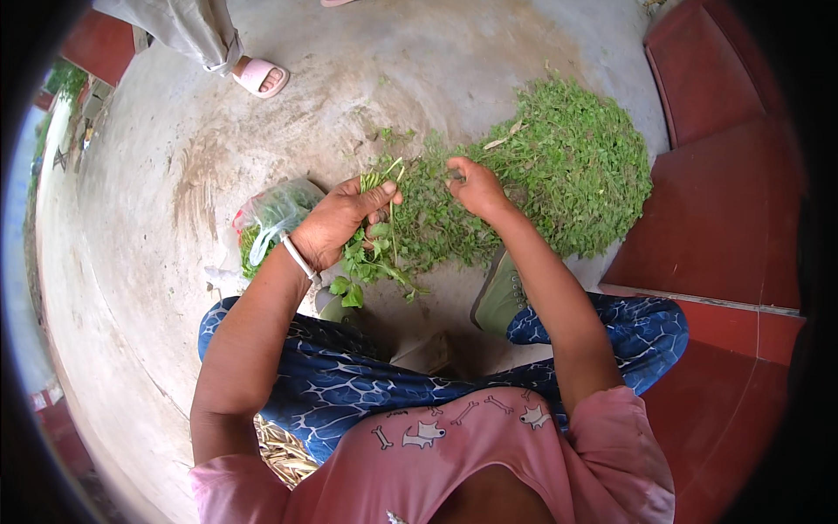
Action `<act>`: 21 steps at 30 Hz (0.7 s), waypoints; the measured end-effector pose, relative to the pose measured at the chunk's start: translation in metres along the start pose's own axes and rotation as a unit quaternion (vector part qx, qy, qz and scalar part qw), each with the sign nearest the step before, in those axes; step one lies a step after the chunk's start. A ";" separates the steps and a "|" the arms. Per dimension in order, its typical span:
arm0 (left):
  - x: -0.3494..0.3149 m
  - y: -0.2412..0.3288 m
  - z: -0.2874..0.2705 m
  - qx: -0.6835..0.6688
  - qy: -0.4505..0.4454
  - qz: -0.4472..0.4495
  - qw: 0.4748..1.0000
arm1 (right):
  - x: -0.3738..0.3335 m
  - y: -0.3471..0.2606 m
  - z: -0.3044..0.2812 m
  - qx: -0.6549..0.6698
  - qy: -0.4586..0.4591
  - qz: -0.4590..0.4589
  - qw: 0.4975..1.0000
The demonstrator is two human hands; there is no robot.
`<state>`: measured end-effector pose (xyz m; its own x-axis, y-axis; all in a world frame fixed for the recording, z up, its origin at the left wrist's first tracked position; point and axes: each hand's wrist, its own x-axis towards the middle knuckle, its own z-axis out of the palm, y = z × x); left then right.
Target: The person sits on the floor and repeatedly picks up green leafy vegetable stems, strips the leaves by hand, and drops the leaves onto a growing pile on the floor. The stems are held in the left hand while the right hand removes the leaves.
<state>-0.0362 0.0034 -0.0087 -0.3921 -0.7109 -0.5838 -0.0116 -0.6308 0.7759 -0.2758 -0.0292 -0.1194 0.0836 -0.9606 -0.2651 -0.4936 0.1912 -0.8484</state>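
Observation:
My left hand (349,210) is closed round a small bunch of leafy green herb stems (356,262). The pale stem ends poke up past the thumb, and the leaves hang down below the fist. A white bangle (299,257) circles that wrist. To its right, my right hand (476,188) hovers over loose greens with its fingers curled in; whatever they may pinch is too small to make out. A large heap of the same greens (580,166) spreads over the floor beyond and right of this hand. A clear plastic bag (278,208) with greens inside stands beside my left wrist.
Green shoes (499,297) are on my feet, close to the heap's near edge. Dark red panels (707,218) run along the right side. Another person's foot in a pink slipper (262,79) stands on the concrete floor (349,70) at the far left.

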 end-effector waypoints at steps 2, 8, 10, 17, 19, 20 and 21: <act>0.002 -0.006 -0.002 0.054 0.018 0.041 0.998 | -0.008 0.027 0.001 -0.342 0.096 -0.130 0.926; -0.005 0.004 -0.008 0.143 0.094 0.102 0.980 | -0.032 0.073 -0.009 -0.299 -0.042 0.039 0.952; -0.009 0.009 -0.012 0.083 0.131 0.139 0.978 | -0.043 0.082 0.005 -0.305 -0.073 0.035 0.949; -0.014 0.014 -0.012 0.028 0.096 0.126 0.987 | -0.035 0.115 0.066 -0.324 0.025 -0.046 0.944; -0.013 0.011 -0.014 -0.012 0.089 0.156 0.984 | -0.031 0.113 0.077 -0.340 0.021 -0.062 0.938; -0.013 0.011 -0.013 -0.023 0.106 0.149 0.983 | -0.028 0.113 0.080 -0.369 -0.007 -0.036 0.929; -0.012 0.011 -0.012 -0.033 0.123 0.142 0.982 | -0.023 0.116 0.082 -0.396 -0.033 -0.009 0.917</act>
<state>-0.0210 0.0015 0.0036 -0.1374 -0.9095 -0.3924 0.1299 -0.4093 0.9031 -0.2640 0.0316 -0.2487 0.1372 -0.9425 -0.3049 -0.9639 -0.0562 -0.2602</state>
